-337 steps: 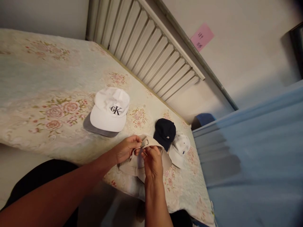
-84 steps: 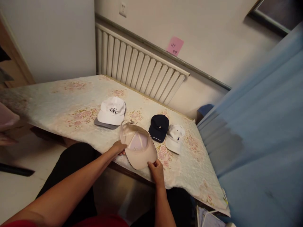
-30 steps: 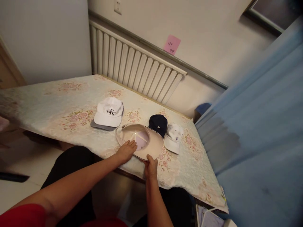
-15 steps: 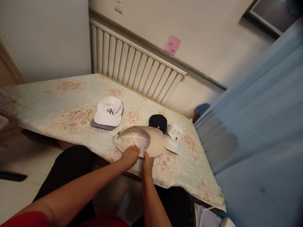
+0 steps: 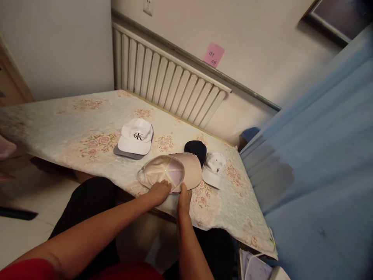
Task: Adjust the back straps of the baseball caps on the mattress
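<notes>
A beige baseball cap (image 5: pixel 190 171) is turned with its hollow inside facing me and its brim to the right. Over the cap's near rim, my left hand (image 5: pixel 159 192) hooks its fingers into the inside. My right hand (image 5: pixel 184 199) pinches the brim's near edge where it joins the crown, thumb on top. Just behind the brim is a dark navy cap (image 5: pixel 196 147), partly covered. Beside it rests a white cap (image 5: pixel 214 169) with a small dark logo. Farther left, a white cap with "CK" letters (image 5: pixel 136 137) sits on top of a grey-brimmed cap (image 5: pixel 128 154).
A flowered cloth covers the table (image 5: pixel 233 206). Behind it are a radiator (image 5: pixel 166 77) and a wall with a pink note (image 5: pixel 214 54). A blue curtain (image 5: pixel 314 155) hangs on the right. Part of another person (image 5: pixel 6 149) shows blurred at the left edge.
The beige cap has tilted slightly, its near edge rising a little. My right thumb sits a bit higher on the brim. The other caps have stayed in place while the view shifted slightly.
</notes>
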`<state>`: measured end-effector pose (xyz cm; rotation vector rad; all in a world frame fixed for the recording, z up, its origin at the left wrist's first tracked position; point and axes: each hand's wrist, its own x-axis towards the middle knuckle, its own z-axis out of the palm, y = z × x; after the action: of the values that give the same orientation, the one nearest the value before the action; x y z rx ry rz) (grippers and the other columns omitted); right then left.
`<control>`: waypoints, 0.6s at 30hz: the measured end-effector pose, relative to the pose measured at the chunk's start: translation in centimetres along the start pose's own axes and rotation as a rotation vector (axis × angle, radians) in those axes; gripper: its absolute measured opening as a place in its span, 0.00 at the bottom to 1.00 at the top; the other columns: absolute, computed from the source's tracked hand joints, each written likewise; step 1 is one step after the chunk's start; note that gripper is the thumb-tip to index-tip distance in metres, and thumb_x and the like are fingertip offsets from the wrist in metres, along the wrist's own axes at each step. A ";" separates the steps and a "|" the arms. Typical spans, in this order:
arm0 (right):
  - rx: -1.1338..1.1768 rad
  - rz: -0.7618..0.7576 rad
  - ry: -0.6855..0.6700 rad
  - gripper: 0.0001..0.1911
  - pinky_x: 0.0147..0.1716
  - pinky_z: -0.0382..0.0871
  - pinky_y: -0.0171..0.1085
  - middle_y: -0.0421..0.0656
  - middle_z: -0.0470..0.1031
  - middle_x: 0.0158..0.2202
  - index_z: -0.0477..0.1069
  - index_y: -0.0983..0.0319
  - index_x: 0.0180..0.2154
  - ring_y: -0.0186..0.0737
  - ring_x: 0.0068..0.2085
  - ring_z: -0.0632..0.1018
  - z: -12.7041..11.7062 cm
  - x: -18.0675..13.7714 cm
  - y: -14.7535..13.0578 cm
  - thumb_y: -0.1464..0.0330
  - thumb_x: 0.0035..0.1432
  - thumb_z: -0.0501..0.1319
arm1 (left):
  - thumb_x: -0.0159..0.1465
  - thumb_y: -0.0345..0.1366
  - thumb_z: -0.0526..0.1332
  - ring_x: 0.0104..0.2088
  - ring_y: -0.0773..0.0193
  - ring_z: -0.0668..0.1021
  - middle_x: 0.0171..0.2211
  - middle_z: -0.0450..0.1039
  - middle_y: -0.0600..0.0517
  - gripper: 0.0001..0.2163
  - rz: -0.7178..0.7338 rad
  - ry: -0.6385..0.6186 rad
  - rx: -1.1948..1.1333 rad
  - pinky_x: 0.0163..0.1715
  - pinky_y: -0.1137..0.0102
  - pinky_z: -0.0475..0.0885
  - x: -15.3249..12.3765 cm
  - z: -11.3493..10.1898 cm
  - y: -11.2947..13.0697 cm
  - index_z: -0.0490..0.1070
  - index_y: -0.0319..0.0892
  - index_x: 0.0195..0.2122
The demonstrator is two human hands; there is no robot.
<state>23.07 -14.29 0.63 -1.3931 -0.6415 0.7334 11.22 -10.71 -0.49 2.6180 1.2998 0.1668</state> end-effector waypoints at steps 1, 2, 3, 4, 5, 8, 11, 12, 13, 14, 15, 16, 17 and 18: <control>0.006 -0.007 -0.002 0.20 0.44 0.73 0.42 0.50 0.81 0.38 0.76 0.70 0.43 0.49 0.45 0.78 -0.1 0.0 0.0 0.66 0.49 0.60 | 0.64 0.27 0.48 0.51 0.49 0.74 0.47 0.74 0.37 0.15 -0.003 -0.004 -0.005 0.46 0.57 0.69 0.0 0.1 0.0 0.71 0.36 0.46; 0.009 -0.011 -0.005 0.20 0.44 0.73 0.41 0.50 0.81 0.38 0.76 0.70 0.42 0.49 0.45 0.78 -0.1 0.0 0.1 0.66 0.49 0.60 | 0.64 0.26 0.48 0.51 0.49 0.73 0.48 0.73 0.37 0.15 -0.003 -0.007 -0.009 0.46 0.57 0.69 -0.1 0.1 -0.1 0.70 0.37 0.47; 0.009 -0.009 -0.008 0.20 0.44 0.72 0.41 0.51 0.81 0.38 0.75 0.70 0.42 0.49 0.45 0.78 -0.2 0.0 0.1 0.66 0.49 0.60 | 0.63 0.26 0.48 0.53 0.49 0.72 0.49 0.72 0.36 0.16 -0.001 -0.007 -0.012 0.47 0.56 0.68 -0.1 0.2 -0.1 0.70 0.37 0.48; 0.006 -0.005 -0.010 0.19 0.45 0.72 0.41 0.51 0.81 0.39 0.75 0.71 0.42 0.49 0.45 0.78 -0.2 0.0 0.2 0.66 0.49 0.60 | 0.62 0.25 0.49 0.55 0.49 0.71 0.51 0.71 0.36 0.17 0.006 -0.006 -0.014 0.49 0.55 0.67 -0.1 0.2 -0.3 0.69 0.37 0.50; 0.002 0.001 -0.010 0.19 0.45 0.72 0.42 0.52 0.81 0.40 0.75 0.71 0.42 0.49 0.46 0.78 -0.2 0.1 0.2 0.66 0.49 0.60 | 0.61 0.24 0.50 0.57 0.48 0.69 0.53 0.70 0.36 0.19 0.016 -0.004 -0.016 0.51 0.54 0.65 -0.2 0.3 -0.4 0.68 0.37 0.52; -0.015 0.009 -0.006 0.20 0.48 0.70 0.43 0.53 0.79 0.44 0.75 0.71 0.43 0.49 0.47 0.78 -0.2 0.2 0.3 0.66 0.49 0.59 | 0.59 0.24 0.52 0.61 0.48 0.64 0.58 0.65 0.37 0.23 0.057 -0.009 -0.021 0.57 0.51 0.59 -0.3 0.3 -1.3 0.65 0.39 0.57; -0.031 0.007 -0.014 0.21 0.50 0.69 0.43 0.53 0.78 0.46 0.75 0.71 0.44 0.49 0.48 0.77 -0.3 0.2 0.3 0.66 0.49 0.59 | 0.59 0.24 0.53 0.63 0.51 0.62 0.61 0.63 0.40 0.25 0.089 -0.026 -0.026 0.60 0.52 0.55 -0.3 0.3 -2.3 0.63 0.41 0.59; -0.034 0.006 -0.017 0.21 0.50 0.69 0.43 0.53 0.78 0.46 0.75 0.71 0.44 0.49 0.48 0.77 -0.3 0.2 0.3 0.66 0.49 0.59 | 0.59 0.24 0.52 0.63 0.52 0.62 0.61 0.63 0.41 0.25 0.095 -0.032 -0.028 0.60 0.53 0.54 -0.3 0.3 -2.5 0.63 0.42 0.59; -0.036 0.007 -0.018 0.21 0.50 0.69 0.43 0.54 0.78 0.46 0.75 0.71 0.44 0.49 0.48 0.77 -0.3 0.2 0.3 0.66 0.49 0.59 | 0.60 0.23 0.51 0.63 0.53 0.62 0.62 0.62 0.41 0.25 0.098 -0.039 -0.029 0.60 0.53 0.54 -0.3 0.3 -2.7 0.63 0.42 0.59; -0.038 0.007 -0.016 0.21 0.50 0.69 0.43 0.54 0.78 0.46 0.75 0.72 0.44 0.49 0.48 0.77 -0.3 0.2 0.2 0.66 0.49 0.59 | 0.60 0.23 0.50 0.63 0.53 0.62 0.62 0.62 0.41 0.25 0.095 -0.049 -0.032 0.60 0.53 0.54 -0.3 0.3 -2.8 0.63 0.42 0.59; -0.041 0.006 -0.014 0.21 0.50 0.69 0.43 0.54 0.78 0.46 0.75 0.72 0.44 0.49 0.48 0.77 -0.3 0.2 0.1 0.66 0.49 0.60 | 0.61 0.23 0.49 0.63 0.52 0.62 0.62 0.61 0.40 0.24 0.088 -0.061 -0.034 0.60 0.52 0.55 -0.2 0.3 -2.8 0.63 0.41 0.59; -0.042 0.002 -0.014 0.22 0.50 0.69 0.43 0.54 0.78 0.46 0.74 0.72 0.44 0.49 0.49 0.77 -0.3 0.1 0.0 0.66 0.49 0.60 | 0.62 0.24 0.48 0.63 0.51 0.62 0.62 0.61 0.39 0.24 0.077 -0.075 -0.038 0.59 0.51 0.56 -0.1 0.2 -2.7 0.63 0.41 0.59; -0.042 -0.003 -0.016 0.21 0.50 0.69 0.43 0.54 0.79 0.45 0.74 0.72 0.44 0.49 0.49 0.77 -0.3 0.1 -0.1 0.66 0.49 0.60 | 0.63 0.24 0.47 0.63 0.50 0.62 0.62 0.60 0.38 0.23 0.064 -0.090 -0.042 0.58 0.49 0.57 0.0 0.2 -2.6 0.63 0.40 0.59; -0.042 -0.008 -0.021 0.21 0.50 0.69 0.42 0.54 0.79 0.44 0.75 0.71 0.44 0.49 0.49 0.77 -0.3 0.0 -0.2 0.66 0.49 0.60 | 0.64 0.24 0.47 0.63 0.49 0.62 0.63 0.60 0.37 0.23 0.052 -0.105 -0.047 0.57 0.48 0.58 0.0 0.2 -2.5 0.63 0.40 0.59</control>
<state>23.33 -14.45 0.84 -1.4226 -0.6818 0.7322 9.36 -9.25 -1.28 2.5848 1.1798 0.0660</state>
